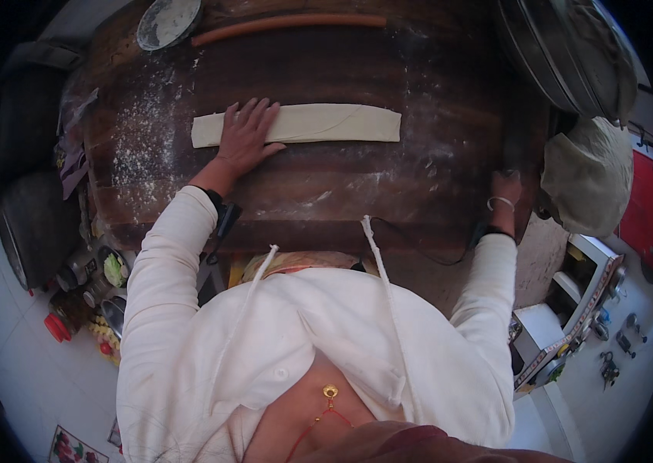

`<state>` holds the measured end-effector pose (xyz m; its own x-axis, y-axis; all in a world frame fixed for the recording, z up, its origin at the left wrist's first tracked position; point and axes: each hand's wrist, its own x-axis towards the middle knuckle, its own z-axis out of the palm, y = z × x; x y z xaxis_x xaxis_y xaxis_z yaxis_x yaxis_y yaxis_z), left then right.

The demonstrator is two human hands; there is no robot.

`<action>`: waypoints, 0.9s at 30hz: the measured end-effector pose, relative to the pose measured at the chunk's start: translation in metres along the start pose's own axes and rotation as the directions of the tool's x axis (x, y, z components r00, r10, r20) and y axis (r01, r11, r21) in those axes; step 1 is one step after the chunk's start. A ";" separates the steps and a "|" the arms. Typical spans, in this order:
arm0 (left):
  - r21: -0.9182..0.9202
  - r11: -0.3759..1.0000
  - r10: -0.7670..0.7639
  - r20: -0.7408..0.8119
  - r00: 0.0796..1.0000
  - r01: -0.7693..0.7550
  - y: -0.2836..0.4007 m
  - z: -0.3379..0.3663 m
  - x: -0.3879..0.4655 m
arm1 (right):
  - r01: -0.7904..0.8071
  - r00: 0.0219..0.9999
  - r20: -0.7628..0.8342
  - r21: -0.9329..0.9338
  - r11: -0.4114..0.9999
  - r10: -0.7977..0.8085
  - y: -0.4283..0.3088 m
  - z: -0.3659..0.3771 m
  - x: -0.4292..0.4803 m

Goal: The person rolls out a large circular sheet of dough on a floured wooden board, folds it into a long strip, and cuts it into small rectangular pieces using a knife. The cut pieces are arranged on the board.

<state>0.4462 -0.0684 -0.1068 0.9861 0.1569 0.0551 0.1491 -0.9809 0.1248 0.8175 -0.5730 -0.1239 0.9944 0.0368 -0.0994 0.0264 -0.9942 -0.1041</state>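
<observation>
A long folded strip of pale dough (335, 123) lies crosswise on a dark wooden board (303, 191). My left hand (248, 136) rests flat on the strip near its left end, fingers somewhat spread, thumb along the near edge. Far to the right, close to the board's right edge, my right hand (506, 188) is curled into a fist. From it a dim, broad dark shape, which looks like a cleaver (517, 136), extends away from me; its outline is hard to make out. The dough and my right hand are well apart.
Loose flour (141, 144) dusts the board's left side. At the far edge lie a wooden rolling pin (289, 23) and a bowl of flour (170, 23). Large metal pots (558, 58) and a pale cloth (587, 176) stand right. A red-lidded jar (57, 328) is lower left.
</observation>
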 end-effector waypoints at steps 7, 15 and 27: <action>-0.162 0.980 0.118 -0.001 0.993 -0.117 0.040 0.010 0.049 | -0.293 0.956 0.212 0.735 0.612 0.203 -0.052 -0.025 -0.181; -0.266 0.947 0.175 -0.044 0.984 -0.181 0.072 0.018 0.064 | 0.010 0.980 0.170 0.461 0.887 -0.099 -0.084 -0.030 -0.220; -0.030 1.000 0.007 0.180 0.984 -0.002 0.090 0.008 0.078 | 0.267 0.950 0.024 0.449 0.853 -0.310 -0.185 -0.042 -0.254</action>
<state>0.5375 -0.1456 -0.0995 0.9843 0.1265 -0.1227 0.1449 -0.9773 0.1546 0.5648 -0.4031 -0.0378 0.9345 0.3455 -0.0858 0.2417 -0.7928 -0.5595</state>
